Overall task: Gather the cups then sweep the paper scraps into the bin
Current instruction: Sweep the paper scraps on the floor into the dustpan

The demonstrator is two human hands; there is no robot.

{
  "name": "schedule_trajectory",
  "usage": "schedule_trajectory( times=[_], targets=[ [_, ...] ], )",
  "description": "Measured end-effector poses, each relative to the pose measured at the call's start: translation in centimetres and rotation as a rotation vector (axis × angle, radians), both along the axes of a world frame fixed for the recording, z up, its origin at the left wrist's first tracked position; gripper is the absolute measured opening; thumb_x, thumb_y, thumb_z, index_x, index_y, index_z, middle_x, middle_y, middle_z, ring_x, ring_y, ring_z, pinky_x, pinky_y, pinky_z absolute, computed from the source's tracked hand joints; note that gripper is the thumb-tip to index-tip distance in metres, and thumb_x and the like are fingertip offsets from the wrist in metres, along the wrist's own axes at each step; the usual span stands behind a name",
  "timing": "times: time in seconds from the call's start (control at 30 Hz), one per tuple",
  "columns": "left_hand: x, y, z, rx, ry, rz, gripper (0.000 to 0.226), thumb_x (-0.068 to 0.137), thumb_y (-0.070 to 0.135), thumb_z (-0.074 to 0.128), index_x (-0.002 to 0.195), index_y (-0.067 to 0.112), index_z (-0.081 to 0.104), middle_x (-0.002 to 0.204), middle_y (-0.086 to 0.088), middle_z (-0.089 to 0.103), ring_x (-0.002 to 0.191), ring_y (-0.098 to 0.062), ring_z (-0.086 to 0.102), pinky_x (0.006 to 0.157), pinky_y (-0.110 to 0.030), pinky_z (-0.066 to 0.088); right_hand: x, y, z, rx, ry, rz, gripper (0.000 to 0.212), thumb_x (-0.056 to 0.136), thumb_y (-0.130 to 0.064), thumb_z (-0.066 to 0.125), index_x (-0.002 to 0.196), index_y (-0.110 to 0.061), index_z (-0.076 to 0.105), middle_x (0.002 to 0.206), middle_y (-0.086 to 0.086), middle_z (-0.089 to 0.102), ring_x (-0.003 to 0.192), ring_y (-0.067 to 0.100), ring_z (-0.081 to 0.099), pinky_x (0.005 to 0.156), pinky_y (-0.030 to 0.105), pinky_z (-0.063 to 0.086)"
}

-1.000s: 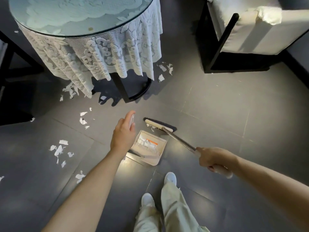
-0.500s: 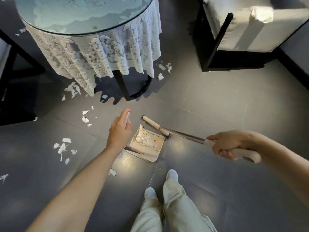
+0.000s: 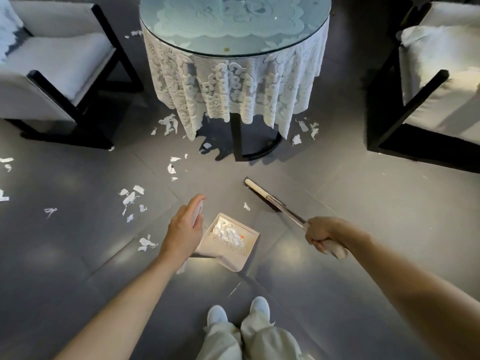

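Sweep part-done | left grip clamped on dustpan handle, some scraps inside | right grip clamped on broom | many paper scraps on floor | cups, bin unseen

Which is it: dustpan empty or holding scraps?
Holding scraps. A pile of white paper scraps lies inside the dustpan, which the left hand holds by its handle.

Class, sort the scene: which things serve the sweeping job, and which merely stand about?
Job: broom in right hand; dustpan in left hand; paper scraps.
Standing about: round table; lace tablecloth; left armchair; right armchair.
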State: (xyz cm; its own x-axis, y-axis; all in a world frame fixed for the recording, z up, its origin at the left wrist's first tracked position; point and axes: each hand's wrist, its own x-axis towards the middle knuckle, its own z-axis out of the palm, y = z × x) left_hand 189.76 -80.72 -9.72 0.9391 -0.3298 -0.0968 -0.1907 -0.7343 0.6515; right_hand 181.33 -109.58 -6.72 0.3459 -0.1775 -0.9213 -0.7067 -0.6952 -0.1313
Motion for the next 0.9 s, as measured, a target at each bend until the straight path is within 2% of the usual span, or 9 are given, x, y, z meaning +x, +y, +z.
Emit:
schedule_trajectory(
  times=[0.07, 0.17, 0.2, 0.3, 0.37, 0.5, 0.67, 0.8, 0.9],
  targets=[
    [-0.2, 0.3, -0.7, 0.028, 0.007, 0.045, 0.042, 0.096, 0.011, 0.045, 0.134, 0.029, 0.044, 0.12, -0.007, 0.055, 0.108, -0.029, 0.052, 0.085, -0.034, 0.039, 0.4, 1.8, -1.1, -0.001, 0.0, 0.084, 0.038, 0.086, 0.001, 0.049, 0.124, 0.003, 0.054, 0.047, 0.001, 0.06, 0.059, 0.017, 0.049, 0.055, 0.026, 0.041],
    [0.8, 0.2, -1.2, 0.05, 0.0, 0.105, 0.043, 0.096, 0.011, 0.044, 0.135, 0.03, 0.042, 0.122, -0.008, 0.053, 0.107, -0.03, 0.052, 0.082, -0.033, 0.039, -0.2, 4.5, -2.3, 0.019, -0.004, 0.103, 0.037, 0.083, -0.005, 0.051, 0.121, -0.007, 0.051, 0.087, 0.009, 0.07, 0.076, 0.022, 0.058, 0.067, 0.026, 0.046],
    [1.1, 0.3, -1.3, 0.064, 0.002, 0.11, 0.043, 0.096, 0.011, 0.043, 0.134, 0.03, 0.042, 0.123, -0.008, 0.053, 0.106, -0.03, 0.052, 0.081, -0.033, 0.039, -0.7, 5.4, -2.4, 0.046, 0.018, 0.086, 0.033, 0.083, -0.006, 0.051, 0.116, -0.009, 0.05, 0.086, 0.009, 0.066, 0.073, 0.022, 0.058, 0.066, 0.026, 0.046],
    [1.0, 0.9, -1.2, 0.072, -0.007, 0.106, 0.042, 0.096, 0.011, 0.043, 0.134, 0.03, 0.042, 0.121, -0.01, 0.053, 0.105, -0.032, 0.053, 0.081, -0.036, 0.042, -1.5, 6.9, -1.1, 0.191, 0.089, 0.046, 0.014, 0.083, -0.003, 0.046, 0.096, -0.007, 0.05, 0.061, 0.005, 0.053, 0.051, 0.015, 0.05, 0.051, 0.022, 0.041],
    [0.4, 1.5, -1.0, 0.063, -0.011, 0.099, 0.041, 0.096, 0.012, 0.044, 0.134, 0.028, 0.043, 0.119, -0.012, 0.054, 0.104, -0.033, 0.053, 0.081, -0.037, 0.042, -1.7, 6.8, 0.6, 0.329, 0.142, -0.141, 0.011, 0.088, 0.002, 0.041, 0.086, -0.008, 0.043, 0.046, 0.003, 0.039, 0.037, 0.011, 0.04, 0.038, 0.016, 0.034],
    [-1.6, 4.1, -0.7, 0.008, -0.006, 0.116, 0.041, 0.096, 0.01, 0.045, 0.133, 0.025, 0.044, 0.118, -0.013, 0.054, 0.106, -0.033, 0.052, 0.084, -0.036, 0.041, -3.1, 7.6, 4.5, 0.451, 0.156, -0.398, 0.022, 0.092, 0.005, 0.038, 0.106, -0.013, 0.042, 0.041, 0.0, 0.032, 0.031, 0.007, 0.032, 0.031, 0.012, 0.029],
    [-6.2, 10.7, 0.1, -0.04, -0.012, 0.118, 0.043, 0.096, 0.009, 0.046, 0.135, 0.024, 0.044, 0.125, -0.012, 0.054, 0.113, -0.031, 0.051, 0.089, -0.034, 0.041, -5.4, 12.6, 6.7, 0.426, 0.046, -0.387, 0.043, 0.092, 0.006, 0.038, 0.13, -0.012, 0.044, 0.042, 0.001, 0.035, 0.032, 0.007, 0.033, 0.032, 0.012, 0.029],
    [-9.8, 17.1, 1.1, -0.084, -0.038, 0.143, 0.04, 0.094, 0.009, 0.049, 0.132, 0.021, 0.047, 0.122, -0.011, 0.058, 0.109, -0.031, 0.054, 0.084, -0.029, 0.04, -5.9, 16.7, 7.1, 0.464, 0.062, -0.568, 0.035, 0.094, 0.004, 0.037, 0.125, -0.012, 0.042, 0.042, 0.001, 0.037, 0.029, 0.006, 0.034, 0.029, 0.012, 0.031],
    [-12.1, 22.1, 1.3, -0.112, -0.06, 0.165, 0.039, 0.093, 0.008, 0.051, 0.131, 0.018, 0.05, 0.123, -0.008, 0.06, 0.111, -0.028, 0.055, 0.089, -0.031, 0.042, -5.5, 20.3, 6.1, 0.466, 0.061, -0.577, 0.02, 0.094, 0.002, 0.037, 0.109, -0.009, 0.042, 0.043, 0.003, 0.039, 0.027, 0.006, 0.036, 0.029, 0.012, 0.032]
  ],
)
